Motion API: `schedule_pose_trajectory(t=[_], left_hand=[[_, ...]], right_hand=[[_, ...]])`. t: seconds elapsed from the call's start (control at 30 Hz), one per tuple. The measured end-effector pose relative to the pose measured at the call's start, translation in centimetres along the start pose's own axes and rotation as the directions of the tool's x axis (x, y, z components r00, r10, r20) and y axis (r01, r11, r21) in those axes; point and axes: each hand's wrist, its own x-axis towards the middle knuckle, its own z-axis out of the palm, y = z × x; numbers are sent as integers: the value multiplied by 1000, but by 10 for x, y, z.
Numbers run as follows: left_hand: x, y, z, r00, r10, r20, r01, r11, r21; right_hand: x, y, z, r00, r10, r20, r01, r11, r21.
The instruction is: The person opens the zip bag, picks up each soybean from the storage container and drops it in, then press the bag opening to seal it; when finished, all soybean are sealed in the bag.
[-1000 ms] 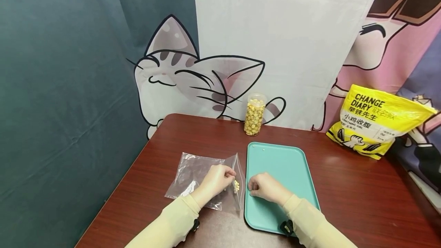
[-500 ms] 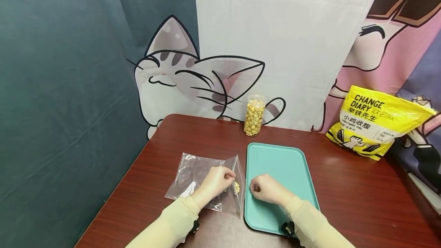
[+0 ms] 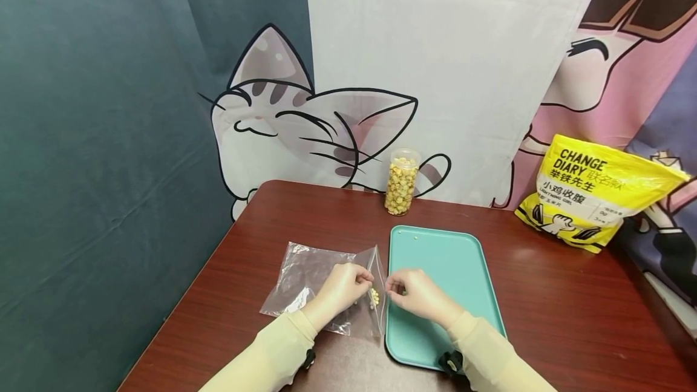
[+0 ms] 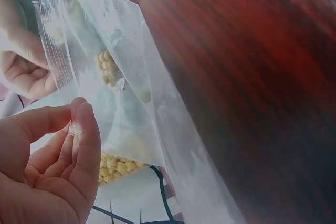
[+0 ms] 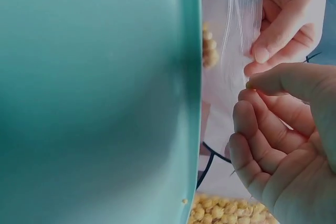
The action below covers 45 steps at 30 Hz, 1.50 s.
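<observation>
The head view is evenly and brightly lit from above and sharp throughout, with a soft sheen on the tabletop (image 3: 544, 271) and only faint shadows under the sleeves; straight lines bow slightly toward the edges. Both wrist views are soft. In the left wrist view the clear bag (image 4: 121, 93) glares white against backlight, and in the right wrist view the teal tray (image 5: 94, 93) is a blurred expanse.

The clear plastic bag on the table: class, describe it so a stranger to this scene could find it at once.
Start at the dark red table and find the teal tray near its front edge. Just left of the tray lies the clear plastic bag, its mouth pinched by the left hand. It alone is see-through and flat, with a few yellow kernels inside.
</observation>
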Motion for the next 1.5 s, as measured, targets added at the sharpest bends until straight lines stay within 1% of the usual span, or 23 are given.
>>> schedule_pose_trajectory(t=[0.1, 0.23, 0.43, 0.53, 0.67, 0.8, 0.9, 0.97, 1.13, 1.33, 1.5], left_hand=[[0, 0, 0, 1000, 0, 7, 0, 1000, -9], [1, 0, 1, 1000, 4, 14, -4, 1000, -19], [0, 0, 1, 1000, -1, 8, 2, 1000, -26], [0, 0, 0, 1000, -8, 9, 8, 1000, -24], [1, 0, 1, 1000, 0, 5, 0, 1000, -8], [0, 0, 1, 1000, -1, 5, 1, 1000, 2], [0, 0, 0, 1000, -11, 5, 11, 1000, 6], [0, 0, 0, 1000, -14, 6, 14, 1000, 2], [0, -1, 1, 1000, -10, 9, 10, 1000, 11], [1, -2, 1, 1000, -9, 9, 9, 1000, 8], [2, -2, 1, 1000, -11, 9, 11, 1000, 3]], right_hand=[[4, -4, 2, 1000, -21, 4, 21, 1000, 21], [7, -7, 3, 1000, -26, 5, 25, 997, 66], [6, 0, 4, 1000, -7, -27, 9, 996, 89], [5, 6, 3, 998, 30, -46, -26, 995, 100], [3, 13, 2, 994, 79, -70, -70, 990, 124], [1, 21, -1, 988, 114, -108, -99, 986, 131], [-1, 29, -4, 975, 173, -142, -154, 979, 132], [-1, 34, -6, 961, 228, -155, -208, 969, 135], [-2, 48, -10, 932, 332, -146, -313, 940, 135], [-2, 63, -13, 906, 390, -167, -376, 920, 111], [1, 71, -18, 890, 419, -178, -408, 908, 95]])
